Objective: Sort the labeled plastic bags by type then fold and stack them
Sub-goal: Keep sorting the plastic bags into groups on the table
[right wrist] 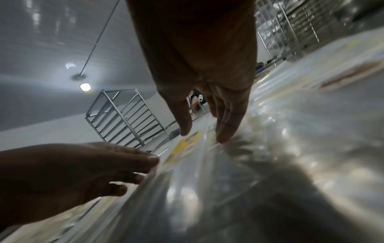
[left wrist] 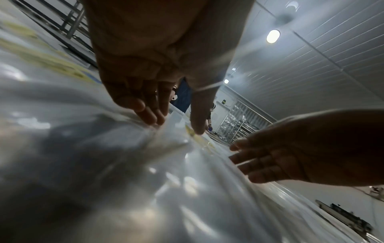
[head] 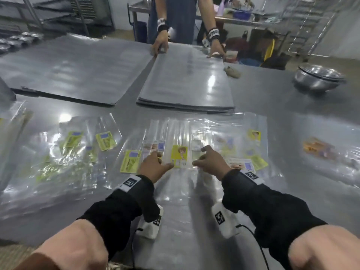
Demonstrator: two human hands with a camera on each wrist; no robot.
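Clear plastic bags with printed labels lie spread over the steel table [head: 272,98]. Straight ahead is a bag with a yellow label [head: 179,155], on top of an overlapping heap of bags [head: 214,133] bearing mixed labels. My left hand [head: 162,159] touches the plastic just left of that label with straight fingers. My right hand [head: 200,156] rests its fingertips just right of it. Seen from the wrists, the left hand [left wrist: 174,121] and the right hand [right wrist: 203,136] both lie extended on the film beside the yellow label [right wrist: 185,144]. Neither hand pinches anything.
A crumpled pile of bags with green-yellow labels [head: 72,139] lies at the left, and an orange-labeled bag [head: 315,147] at the right. Two stacks of grey sheets [head: 185,80] sit behind. Another person [head: 175,20] handles one stack. Steel bowls [head: 319,76] stand at the far right.
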